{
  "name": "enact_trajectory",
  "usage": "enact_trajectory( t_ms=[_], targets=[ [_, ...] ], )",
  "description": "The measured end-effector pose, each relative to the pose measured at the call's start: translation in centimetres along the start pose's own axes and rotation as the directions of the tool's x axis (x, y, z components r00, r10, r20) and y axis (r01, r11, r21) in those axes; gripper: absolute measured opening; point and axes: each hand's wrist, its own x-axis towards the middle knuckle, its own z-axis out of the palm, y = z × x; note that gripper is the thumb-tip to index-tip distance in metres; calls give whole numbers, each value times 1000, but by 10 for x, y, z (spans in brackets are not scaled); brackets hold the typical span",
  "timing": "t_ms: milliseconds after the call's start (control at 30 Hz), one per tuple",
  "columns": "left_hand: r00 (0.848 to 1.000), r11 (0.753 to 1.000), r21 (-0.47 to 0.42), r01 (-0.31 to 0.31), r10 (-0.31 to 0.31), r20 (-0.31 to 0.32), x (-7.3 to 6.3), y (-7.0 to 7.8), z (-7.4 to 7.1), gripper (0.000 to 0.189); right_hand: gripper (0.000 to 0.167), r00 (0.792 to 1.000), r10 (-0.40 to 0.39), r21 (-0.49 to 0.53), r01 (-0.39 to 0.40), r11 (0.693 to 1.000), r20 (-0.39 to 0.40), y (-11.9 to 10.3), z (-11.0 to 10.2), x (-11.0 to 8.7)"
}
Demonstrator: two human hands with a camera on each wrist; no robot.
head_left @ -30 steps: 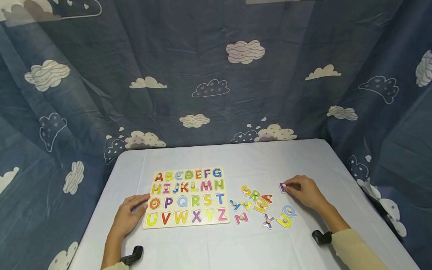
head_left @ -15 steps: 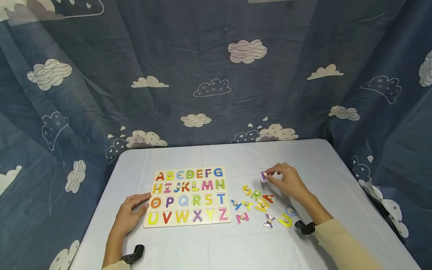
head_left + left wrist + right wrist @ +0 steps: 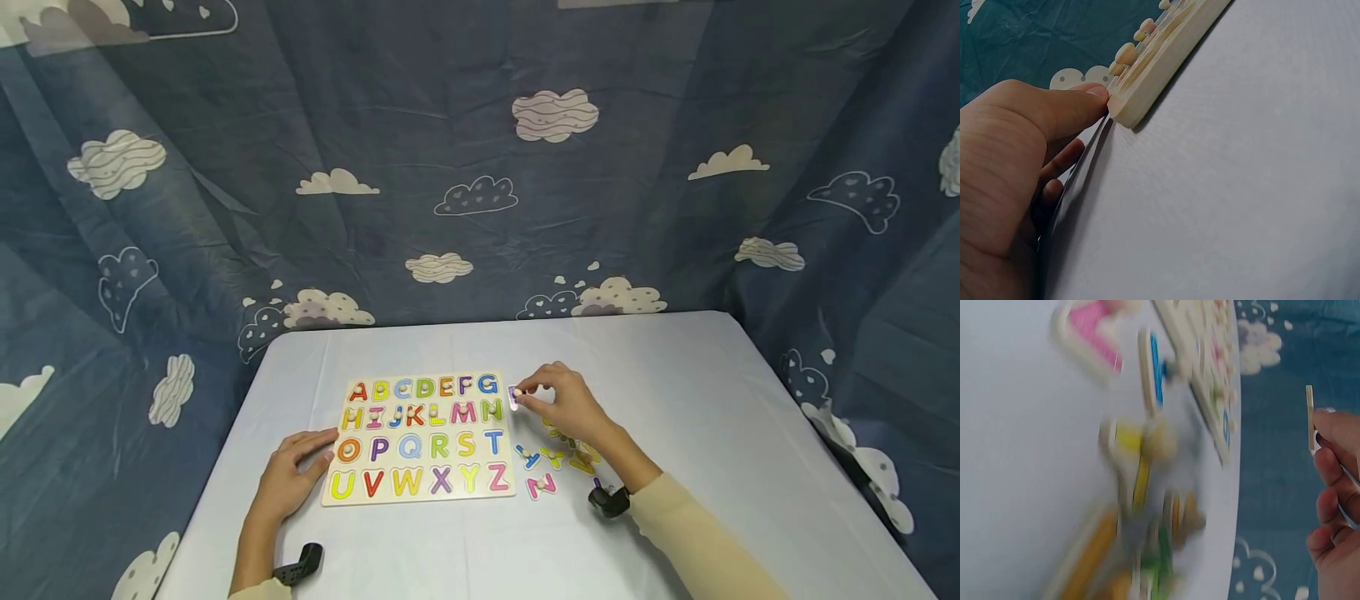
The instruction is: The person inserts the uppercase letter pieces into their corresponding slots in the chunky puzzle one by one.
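A wooden alphabet board (image 3: 425, 431) lies on the table, its upper rows holding knobbed letters. My left hand (image 3: 292, 475) rests at its left edge, fingers extended; in the left wrist view the thumb touches the board's corner (image 3: 1125, 112). My right hand (image 3: 566, 408) pinches a purple letter piece (image 3: 513, 398) by its knob, just off the board's upper right side. The right wrist view shows that piece (image 3: 1310, 415) edge-on at the fingertips. Right of the board lie a blue T (image 3: 527, 457), a yellow Y (image 3: 552, 460) and a pink letter (image 3: 541, 487).
More loose letters, among them an orange one (image 3: 583, 463), lie partly covered by my right wrist and forearm. White cloth covers the table (image 3: 420, 550). A dark blue cloud-patterned curtain (image 3: 450, 100) hangs behind and at both sides.
My right hand has carried the purple letter leftward, from beyond the loose letters to beside the board. Its forearm now covers several of those letters. My left hand stays at the board's edge.
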Motion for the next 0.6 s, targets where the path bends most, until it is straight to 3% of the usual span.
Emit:
enact_trajectory(
  t_ms=[600],
  targets=[
    [1000,1000,7,-11,11,-7,0,-3,2,41,12,988,-115,120,103,988,104,-72,88,30]
  ],
)
